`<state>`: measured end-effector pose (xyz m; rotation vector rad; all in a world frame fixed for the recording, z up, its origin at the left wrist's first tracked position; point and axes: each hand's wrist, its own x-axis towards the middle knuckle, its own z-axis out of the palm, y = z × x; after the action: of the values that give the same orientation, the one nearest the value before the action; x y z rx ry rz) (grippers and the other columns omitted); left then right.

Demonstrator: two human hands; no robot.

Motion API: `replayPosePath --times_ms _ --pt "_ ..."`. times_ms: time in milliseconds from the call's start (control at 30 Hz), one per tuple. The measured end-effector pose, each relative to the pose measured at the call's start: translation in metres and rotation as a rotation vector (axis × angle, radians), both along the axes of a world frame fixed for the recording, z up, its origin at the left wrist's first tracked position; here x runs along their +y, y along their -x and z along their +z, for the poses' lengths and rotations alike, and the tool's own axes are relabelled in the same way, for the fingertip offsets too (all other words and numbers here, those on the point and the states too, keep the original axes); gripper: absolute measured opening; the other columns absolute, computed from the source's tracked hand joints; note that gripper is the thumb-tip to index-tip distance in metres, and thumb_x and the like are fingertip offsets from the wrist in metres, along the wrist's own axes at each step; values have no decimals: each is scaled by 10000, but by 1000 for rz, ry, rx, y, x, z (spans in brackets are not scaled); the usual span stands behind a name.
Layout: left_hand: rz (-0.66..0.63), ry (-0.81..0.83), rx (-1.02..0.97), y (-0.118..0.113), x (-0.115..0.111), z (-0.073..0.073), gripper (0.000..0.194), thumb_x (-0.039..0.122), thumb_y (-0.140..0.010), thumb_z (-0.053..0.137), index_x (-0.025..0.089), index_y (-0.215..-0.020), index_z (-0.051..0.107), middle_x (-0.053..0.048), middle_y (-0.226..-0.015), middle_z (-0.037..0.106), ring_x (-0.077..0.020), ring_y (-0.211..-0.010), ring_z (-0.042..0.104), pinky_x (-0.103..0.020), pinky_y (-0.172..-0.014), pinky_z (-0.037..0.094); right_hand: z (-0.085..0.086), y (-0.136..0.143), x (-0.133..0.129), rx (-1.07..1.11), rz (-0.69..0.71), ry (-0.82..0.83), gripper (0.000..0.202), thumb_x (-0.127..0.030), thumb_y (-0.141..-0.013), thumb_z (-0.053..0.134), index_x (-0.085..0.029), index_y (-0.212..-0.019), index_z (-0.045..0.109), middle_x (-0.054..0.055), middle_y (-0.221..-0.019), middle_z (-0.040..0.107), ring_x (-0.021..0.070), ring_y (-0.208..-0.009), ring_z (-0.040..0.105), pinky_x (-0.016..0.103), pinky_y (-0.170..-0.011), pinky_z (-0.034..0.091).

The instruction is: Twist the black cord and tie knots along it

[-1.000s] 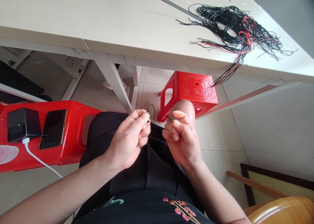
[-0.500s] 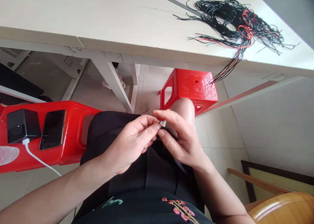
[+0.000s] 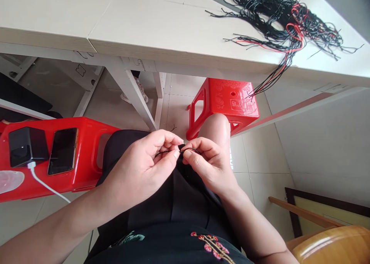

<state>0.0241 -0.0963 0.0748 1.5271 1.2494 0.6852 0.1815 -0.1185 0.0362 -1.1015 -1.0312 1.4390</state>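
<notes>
Above my lap, my left hand (image 3: 153, 160) pinches a thin black cord (image 3: 163, 152) between thumb and fingers. Close beside it, my right hand (image 3: 206, 160) grips the same dark cord, which loops over its fingers. The fingertips of both hands nearly touch, and the short stretch between them is too small to make out. On the white table (image 3: 144, 25), a tangled bundle of black and red cords (image 3: 268, 13) lies at the right, with some ends hanging over the front edge.
A red stool (image 3: 234, 98) stands under the table, beyond my knee. On another red stool (image 3: 86, 148) at the left lie a phone (image 3: 63, 150), a black box-shaped device (image 3: 27, 146) with a white cable, and a clear plastic piece (image 3: 10, 181). A wooden chair (image 3: 335, 246) is at the lower right.
My right fingers have closed onto the cord, and more of it shows now. My left hand has shifted slightly left. The view has moved a little.
</notes>
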Motion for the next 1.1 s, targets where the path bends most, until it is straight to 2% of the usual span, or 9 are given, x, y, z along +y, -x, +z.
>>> replayPosePath --times_ms 133,267,367,433,533,700,967,1100 --pt "-21 -61 49 1 0 2 79 186 -858 593 214 -899 654 27 -822 695 -94 -726 667 -128 -619 534 -1 3 -3 -46 -40 -30 50 -208 -749 639 -183 -725 602 -25 -623 599 84 -547 510 196 -478 429" --pt "-12 -123 72 1 0 6 67 157 -843 595 207 -851 639 45 -764 674 -68 -661 640 -100 -562 506 -1 6 -4 -120 -92 -136 42 -152 -723 626 -186 -707 609 -24 -629 599 79 -547 511 191 -482 424" --pt "-24 -182 67 -1 0 7 86 128 -831 589 202 -843 630 55 -742 657 -49 -630 617 -85 -543 488 1 9 -3 -132 -146 -133 51 -145 -698 614 -179 -660 620 -39 -550 557 56 -461 434 178 -413 356" --pt "-21 -214 74 -2 -1 7 98 110 -819 584 198 -836 624 59 -729 645 -40 -600 596 -86 -527 477 2 11 -1 -78 -171 -82 48 -163 -674 621 -176 -628 622 -45 -509 540 47 -420 397 174 -374 311" --pt "-16 -230 92 -2 0 6 106 109 -810 583 195 -850 632 54 -732 645 -41 -576 581 -99 -502 469 0 14 2 54 -167 6 46 -195 -645 652 -179 -612 625 -50 -475 531 47 -400 385 180 -368 307" --pt "-69 -166 105 0 2 6 74 195 -840 594 199 -843 668 34 -734 661 -70 -605 600 -139 -516 488 -6 12 3 263 -76 102 92 -232 -675 683 -182 -638 616 -103 -403 396 25 -360 260 188 -376 265" --pt "-139 -238 170 4 5 8 123 166 -831 568 179 -751 661 18 -718 638 -75 -604 569 -173 -521 467 -6 2 -7 -61 8 -74 143 -256 -885 561 -186 -765 592 -56 -580 500 68 -520 412 194 -480 342" --pt "-123 -231 124 1 3 6 75 150 -814 582 189 -798 645 28 -750 655 -73 -618 583 -175 -548 488 -5 1 -8 -189 46 -127 176 -270 -936 500 -197 -785 554 -46 -621 516 80 -568 448 204 -533 381"
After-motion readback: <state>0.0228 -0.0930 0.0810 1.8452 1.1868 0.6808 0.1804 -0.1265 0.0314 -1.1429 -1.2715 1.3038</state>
